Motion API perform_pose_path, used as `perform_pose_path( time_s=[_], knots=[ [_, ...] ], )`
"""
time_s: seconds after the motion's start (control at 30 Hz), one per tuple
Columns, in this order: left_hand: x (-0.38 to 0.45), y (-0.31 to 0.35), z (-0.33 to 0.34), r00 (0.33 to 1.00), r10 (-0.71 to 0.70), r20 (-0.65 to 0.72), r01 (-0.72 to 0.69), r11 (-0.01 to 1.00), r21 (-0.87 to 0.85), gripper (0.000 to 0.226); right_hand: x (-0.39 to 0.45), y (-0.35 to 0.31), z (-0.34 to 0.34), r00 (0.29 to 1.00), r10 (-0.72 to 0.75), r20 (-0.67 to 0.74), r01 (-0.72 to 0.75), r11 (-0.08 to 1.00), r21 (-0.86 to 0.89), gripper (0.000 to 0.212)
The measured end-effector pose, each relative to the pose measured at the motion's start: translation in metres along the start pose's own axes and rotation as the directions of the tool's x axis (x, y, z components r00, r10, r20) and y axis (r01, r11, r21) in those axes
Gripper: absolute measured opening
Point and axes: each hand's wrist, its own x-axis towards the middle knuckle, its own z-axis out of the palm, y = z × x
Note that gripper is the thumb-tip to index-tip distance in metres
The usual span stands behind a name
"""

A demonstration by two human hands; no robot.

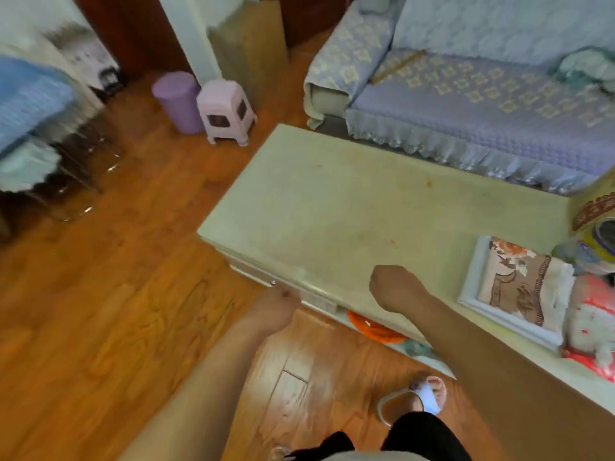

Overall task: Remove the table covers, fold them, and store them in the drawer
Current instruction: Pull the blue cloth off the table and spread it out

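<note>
Landmark is the table [332,201], a pale green low slab that runs from the middle of the view to the lower right. Far left of it, a blue cloth [30,94] lies over furniture, blurred. Left of the table's far corner, on the wood floor [100,311], stand a purple bin [178,101] and a pale stool [226,111], touching or nearly so. At the table's near left corner the left hand [278,302] is at the edge by the drawer [309,294] front; its fingers are hidden under the edge, so its grip cannot be told. Just right of it the right hand [394,287] hangs over the table's near edge with fingers curled under; whether it holds anything cannot be told. Below the edge between the arms, something orange [372,327] shows. Behind the table is a sofa [482,94] with a lilac patterned cover. On the table's right end lies a folded floral cover [519,287], with a red-and-white bundle [592,327] just beside it on the right.
</note>
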Motion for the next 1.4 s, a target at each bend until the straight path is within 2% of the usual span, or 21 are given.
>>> perform_pose_path(
  time_s=[0.1, 0.2, 0.3, 0.37, 0.47, 0.53, 0.67, 0.83, 0.97, 1.03, 1.2, 1.4],
  knots=[
    [-0.078, -0.075, -0.11, 0.988, -0.049, -0.147, 0.044, 0.998, -0.034, 0.022, -0.03, -0.138, -0.01, 0.985, -0.174, -0.002, 0.174, 0.985, -0.011, 0.023],
    [-0.155, -0.133, -0.215, 0.937, -0.137, -0.32, 0.104, 0.988, -0.117, 0.025, -0.055, -0.271, -0.034, 0.933, -0.36, -0.006, 0.359, 0.931, -0.068, 0.023],
    [-0.229, -0.175, -0.301, 0.815, -0.189, -0.548, 0.059, 0.968, -0.246, 0.016, -0.084, -0.389, -0.067, 0.841, -0.539, -0.056, 0.529, 0.839, -0.125, 0.028],
    [-0.267, -0.204, -0.347, 0.716, -0.212, -0.665, -0.002, 0.952, -0.306, 0.017, -0.095, -0.463, -0.085, 0.778, -0.621, -0.091, 0.601, 0.779, -0.177, 0.022],
    [-0.308, -0.246, -0.401, 0.591, -0.282, -0.756, -0.058, 0.92, -0.388, 0.017, -0.099, -0.567, -0.096, 0.704, -0.699, -0.128, 0.658, 0.709, -0.253, 0.025],
    [-0.317, -0.273, -0.434, 0.535, -0.322, -0.781, -0.056, 0.909, -0.413, 0.018, -0.099, -0.628, -0.093, 0.656, -0.747, -0.107, 0.697, 0.654, -0.293, 0.027],
    [-0.305, -0.318, -0.515, 0.504, -0.349, -0.79, 0.013, 0.918, -0.396, 0.019, -0.081, -0.733, -0.075, 0.583, -0.812, -0.025, 0.764, 0.558, -0.324, 0.025],
    [-0.278, -0.356, -0.628, 0.443, -0.367, -0.818, 0.025, 0.917, -0.398, 0.019, -0.04, -0.859, -0.084, 0.546, -0.838, -0.008, 0.804, 0.526, -0.276, 0.026],
    [-0.268, -0.389, -0.702, 0.395, -0.406, -0.824, -0.006, 0.896, -0.444, 0.021, -0.026, -0.967, -0.093, 0.488, -0.873, 0.013, 0.851, 0.472, -0.229, 0.025],
    [-0.262, -0.411, -0.731, 0.386, -0.45, -0.805, -0.071, 0.856, -0.512, 0.021, -0.026, -1.013, -0.089, 0.459, -0.887, 0.041, 0.874, 0.443, -0.198, 0.024],
    [-0.228, -0.469, -0.811, 0.382, -0.517, -0.766, -0.077, 0.808, -0.584, 0.019, 0.008, -1.104, -0.071, 0.471, -0.877, 0.101, 0.875, 0.449, -0.181, 0.021],
    [-0.167, -0.54, -0.947, 0.429, -0.451, -0.783, -0.158, 0.816, -0.557, 0.017, 0.077, -1.239, -0.067, 0.512, -0.857, 0.053, 0.845, 0.492, -0.211, 0.018]
  ],
)
